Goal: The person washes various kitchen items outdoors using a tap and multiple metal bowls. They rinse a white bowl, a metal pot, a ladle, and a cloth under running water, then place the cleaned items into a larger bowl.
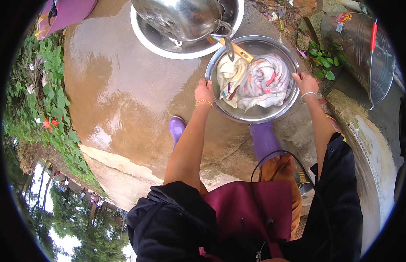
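Observation:
A wide stainless steel basin (255, 120) is held by its rim between my two hands, above one purple boot. My left hand (203, 91), with a beaded bracelet at the wrist, grips the left side. On the opposite side, my right hand (306, 85) has its thumb over the rim; a silver bangle circles that wrist. Inside lie a twisted cream cloth (232, 70) and a coiled white cloth (267, 78) with red and orange marks. A light wooden handle (239, 51) extends over the basin's far edge, beside a dark metal loop handle (229, 49).
Another metal basin (180, 55) holds a tilted metal pot (180, 21) ahead. A metal bucket (350, 52) lies tipped at right beside stones. Wet concrete (124, 75) spreads leftward to green vines (55, 95). A purple tub (67, 16) stands far left.

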Available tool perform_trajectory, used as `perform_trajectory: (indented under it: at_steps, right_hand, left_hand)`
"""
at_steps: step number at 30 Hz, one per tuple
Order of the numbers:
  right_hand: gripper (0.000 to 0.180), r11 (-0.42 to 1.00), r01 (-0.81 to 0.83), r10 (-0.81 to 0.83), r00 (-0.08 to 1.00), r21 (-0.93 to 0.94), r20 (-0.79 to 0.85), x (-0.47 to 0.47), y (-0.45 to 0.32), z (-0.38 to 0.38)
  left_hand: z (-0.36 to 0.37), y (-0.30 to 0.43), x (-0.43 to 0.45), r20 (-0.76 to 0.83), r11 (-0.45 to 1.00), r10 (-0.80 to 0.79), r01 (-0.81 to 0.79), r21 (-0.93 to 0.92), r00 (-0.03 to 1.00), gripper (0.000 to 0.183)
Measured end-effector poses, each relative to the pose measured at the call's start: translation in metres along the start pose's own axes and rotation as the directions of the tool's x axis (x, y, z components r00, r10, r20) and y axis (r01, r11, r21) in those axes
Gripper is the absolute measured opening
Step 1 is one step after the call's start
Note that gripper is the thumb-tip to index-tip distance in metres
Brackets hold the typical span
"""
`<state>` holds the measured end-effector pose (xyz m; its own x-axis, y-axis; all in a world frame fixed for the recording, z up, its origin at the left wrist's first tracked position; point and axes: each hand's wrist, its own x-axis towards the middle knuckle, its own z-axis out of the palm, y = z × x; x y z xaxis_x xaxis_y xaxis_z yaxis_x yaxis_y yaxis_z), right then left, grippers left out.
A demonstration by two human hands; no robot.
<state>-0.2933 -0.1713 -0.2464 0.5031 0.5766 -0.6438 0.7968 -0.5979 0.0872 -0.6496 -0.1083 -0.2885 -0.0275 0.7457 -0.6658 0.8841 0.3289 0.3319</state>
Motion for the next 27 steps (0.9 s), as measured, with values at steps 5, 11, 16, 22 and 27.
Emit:
perform_trajectory:
  at_steps: [5,11,16,22,27]
  right_hand:
    - [0.042,0.999,0.037,-0.037,0.997,0.010,0.063,-0.057,-0.050,0.033]
    - [0.044,0.977,0.194,-0.194,0.981,0.087,-0.004,-0.101,-0.151,0.065]
    - [0.038,0.968,0.246,-0.249,0.964,0.039,0.098,-0.120,-0.267,0.065]
    - [0.037,0.918,0.397,-0.397,0.914,0.021,0.082,-0.124,-0.397,0.064]
    - [0.040,0.884,0.463,-0.460,0.886,-0.059,0.055,-0.112,-0.479,0.059]
  left_hand:
    - [-0.031,-0.075,-0.021,0.018,0.998,-0.067,0.067,0.003,0.998,0.023]
    - [-0.086,-0.192,-0.048,-0.083,0.994,-0.110,0.109,-0.020,0.991,0.026]
    - [-0.141,-0.275,-0.043,-0.153,0.978,-0.203,0.194,-0.070,0.967,0.026]
    - [-0.205,-0.358,-0.009,-0.236,0.936,-0.341,0.304,-0.178,0.910,0.029]
    - [-0.244,-0.392,0.032,-0.256,0.903,-0.400,0.331,-0.274,0.880,0.036]
